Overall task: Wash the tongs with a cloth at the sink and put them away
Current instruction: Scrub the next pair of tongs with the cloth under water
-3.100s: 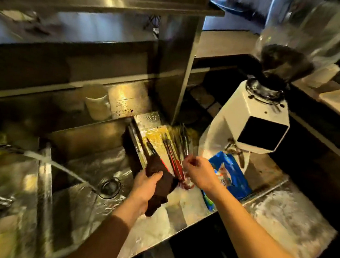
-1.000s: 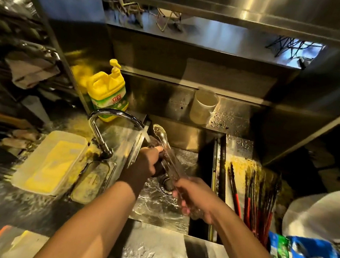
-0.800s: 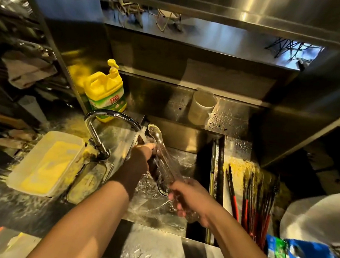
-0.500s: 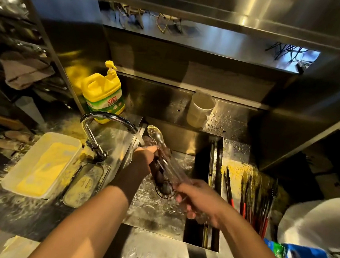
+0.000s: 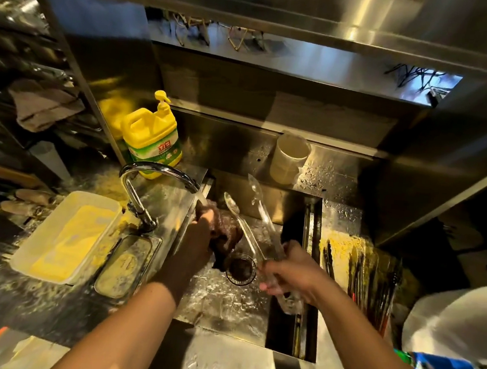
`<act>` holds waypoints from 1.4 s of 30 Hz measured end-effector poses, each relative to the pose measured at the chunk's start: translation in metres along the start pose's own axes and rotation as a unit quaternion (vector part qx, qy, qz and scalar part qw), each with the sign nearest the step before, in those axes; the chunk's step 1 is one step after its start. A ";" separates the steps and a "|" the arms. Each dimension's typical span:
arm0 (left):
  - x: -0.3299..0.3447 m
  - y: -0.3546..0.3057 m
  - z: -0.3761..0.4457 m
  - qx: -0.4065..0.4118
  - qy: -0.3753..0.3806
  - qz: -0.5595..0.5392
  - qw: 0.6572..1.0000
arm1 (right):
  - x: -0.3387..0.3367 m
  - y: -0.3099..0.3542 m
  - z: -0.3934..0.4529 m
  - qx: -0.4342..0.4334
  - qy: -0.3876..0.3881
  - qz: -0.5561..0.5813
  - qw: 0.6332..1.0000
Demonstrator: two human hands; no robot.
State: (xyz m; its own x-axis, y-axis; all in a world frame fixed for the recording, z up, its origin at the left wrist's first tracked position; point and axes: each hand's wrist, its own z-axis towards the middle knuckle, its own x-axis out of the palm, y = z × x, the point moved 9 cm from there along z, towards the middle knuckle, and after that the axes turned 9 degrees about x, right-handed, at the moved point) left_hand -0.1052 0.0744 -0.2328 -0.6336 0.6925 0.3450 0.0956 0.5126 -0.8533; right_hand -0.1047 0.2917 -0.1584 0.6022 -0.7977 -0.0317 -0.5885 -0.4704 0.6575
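Two clear tongs point(image 5: 255, 220) arms splay above the sink point(image 5: 226, 303).

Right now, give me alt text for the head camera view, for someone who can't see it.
Over a steel sink, the right hand grips clear plastic tongs, arms spread, while the left hand holds a dark cloth beside them under the faucet. A yellow detergent jug stands behind.

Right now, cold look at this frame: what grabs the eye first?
The bright yellow dish-soap jug behind the curved chrome tap at back left stands out most. Mid-frame over the steel sink, the right hand grips clear plastic tongs, spread open, while the left hand holds a dark brown cloth beside them.
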 end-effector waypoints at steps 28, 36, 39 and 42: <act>-0.003 0.024 0.018 -0.113 -0.081 0.087 0.986 | 0.048 -0.002 -0.002 0.044 -0.019 -0.045 0.998; -0.005 0.021 0.027 -0.086 -0.075 0.110 0.987 | 0.041 -0.004 -0.007 0.061 -0.021 -0.072 0.995; -0.007 0.031 0.027 -0.097 -0.067 0.127 0.985 | 0.026 -0.010 -0.021 0.079 -0.029 -0.109 0.991; -0.029 0.043 0.027 -0.110 -0.089 0.225 0.964 | 0.019 -0.022 -0.037 0.094 -0.036 -0.170 0.980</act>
State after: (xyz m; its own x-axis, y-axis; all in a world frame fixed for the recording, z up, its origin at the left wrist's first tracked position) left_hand -0.1036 0.0628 -0.2896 -0.6100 0.7816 -0.1304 0.5398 0.2895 -0.7905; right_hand -0.0607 0.3007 -0.1459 0.7454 -0.6037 -0.2827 -0.4530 -0.7698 0.4497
